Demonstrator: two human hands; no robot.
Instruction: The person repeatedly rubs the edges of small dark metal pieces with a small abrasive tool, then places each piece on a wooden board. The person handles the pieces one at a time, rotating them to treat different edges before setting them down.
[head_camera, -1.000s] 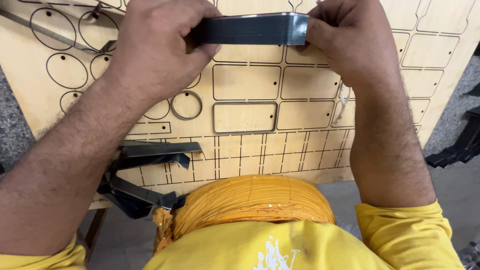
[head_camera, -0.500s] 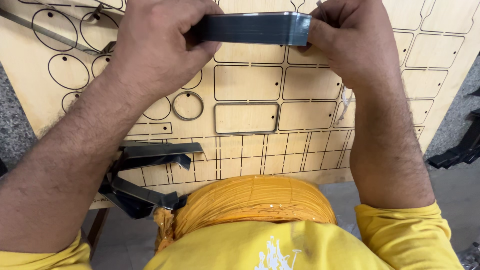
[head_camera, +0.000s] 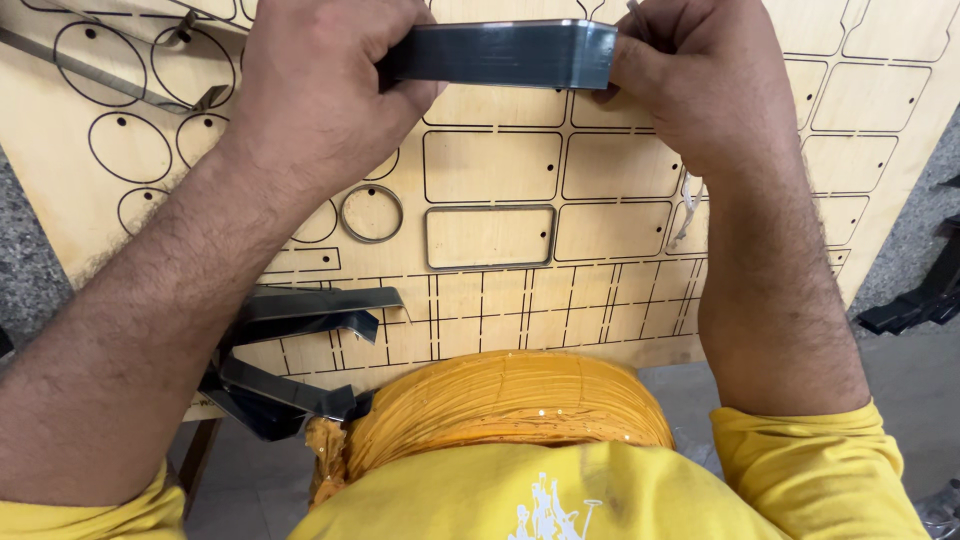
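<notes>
A flat grey metal strip (head_camera: 500, 54), bent at its right end, is held level above a plywood board (head_camera: 640, 300) cut with thin slots in rounded rectangles, circles and a grid. My left hand (head_camera: 315, 85) is closed around the strip's left end. My right hand (head_camera: 690, 75) pinches the bent right end. On the board below, a metal strip lines one rounded rectangle (head_camera: 490, 238) and another lines a circle (head_camera: 371, 213).
Several loose bent metal strips (head_camera: 300, 320) lie at the board's near left edge, some hanging over it. A long thin strip (head_camera: 90, 75) rests at the upper left. Dark metal pieces (head_camera: 920, 300) lie on the grey floor to the right.
Both hands and the strip have barely shifted, a little lower in the view. The grip is the same.
</notes>
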